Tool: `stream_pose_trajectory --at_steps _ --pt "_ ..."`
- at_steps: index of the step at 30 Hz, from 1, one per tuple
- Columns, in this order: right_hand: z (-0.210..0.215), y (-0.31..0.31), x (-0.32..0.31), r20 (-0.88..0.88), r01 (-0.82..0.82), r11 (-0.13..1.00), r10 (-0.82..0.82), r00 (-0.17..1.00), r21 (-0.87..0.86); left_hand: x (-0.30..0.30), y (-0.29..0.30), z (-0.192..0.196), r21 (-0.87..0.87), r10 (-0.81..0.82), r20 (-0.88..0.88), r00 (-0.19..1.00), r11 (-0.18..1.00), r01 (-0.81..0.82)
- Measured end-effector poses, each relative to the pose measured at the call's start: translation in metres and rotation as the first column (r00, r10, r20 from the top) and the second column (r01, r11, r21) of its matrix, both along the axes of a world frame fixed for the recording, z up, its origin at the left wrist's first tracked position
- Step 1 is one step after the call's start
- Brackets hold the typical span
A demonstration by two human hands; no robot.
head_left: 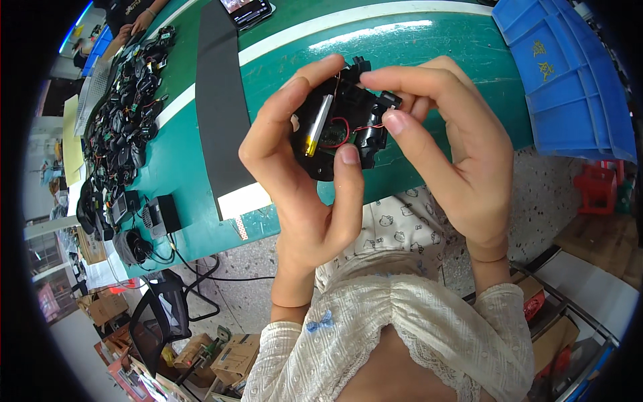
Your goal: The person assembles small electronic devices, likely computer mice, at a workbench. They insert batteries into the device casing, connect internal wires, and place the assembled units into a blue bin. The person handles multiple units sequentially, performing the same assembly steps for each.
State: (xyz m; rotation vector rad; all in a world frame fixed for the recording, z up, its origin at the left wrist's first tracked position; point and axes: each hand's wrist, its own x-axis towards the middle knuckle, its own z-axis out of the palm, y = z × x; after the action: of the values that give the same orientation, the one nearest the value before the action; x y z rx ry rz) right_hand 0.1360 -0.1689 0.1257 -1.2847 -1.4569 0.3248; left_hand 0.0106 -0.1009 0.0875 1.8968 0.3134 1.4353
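Observation:
My left hand is wrapped round an opened black plastic housing, held up over the green table, its thumb on the near edge. Inside lies a silver pouch battery with a yellow end, beside a looped red wire and a partly shaded circuit board. At the housing's right side, my right hand is closed with its thumb against a small black part. Thin reddish wires run from near that thumb into the housing. My right index fingertip touches or nearly touches the housing's upper edge; the exact contact is hidden.
A pile of black devices with cables covers the table's left side. A dark grey mat strip crosses the table, with a phone at its far end. A blue crate stands right. Another person's hands are far left.

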Motion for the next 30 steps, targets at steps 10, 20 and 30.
stream_pose_trajectory --at_steps 10,20,30 --pt "0.0 -0.017 -0.004 -0.039 0.067 0.997 -0.068 0.997 -0.049 -0.005 0.0 -0.001 0.135 0.048 0.001 0.999 0.99 -0.047" --pt "0.002 -0.013 -0.007 -0.307 -0.083 0.995 0.063 0.95 -0.051 -0.003 -0.001 -0.006 0.217 -0.014 -0.004 1.0 0.976 0.014" --pt "-0.002 0.001 -0.012 -0.503 -0.283 0.947 0.17 0.847 -0.156 -0.012 -0.006 -0.004 0.053 -0.053 -0.081 0.995 0.997 0.057"
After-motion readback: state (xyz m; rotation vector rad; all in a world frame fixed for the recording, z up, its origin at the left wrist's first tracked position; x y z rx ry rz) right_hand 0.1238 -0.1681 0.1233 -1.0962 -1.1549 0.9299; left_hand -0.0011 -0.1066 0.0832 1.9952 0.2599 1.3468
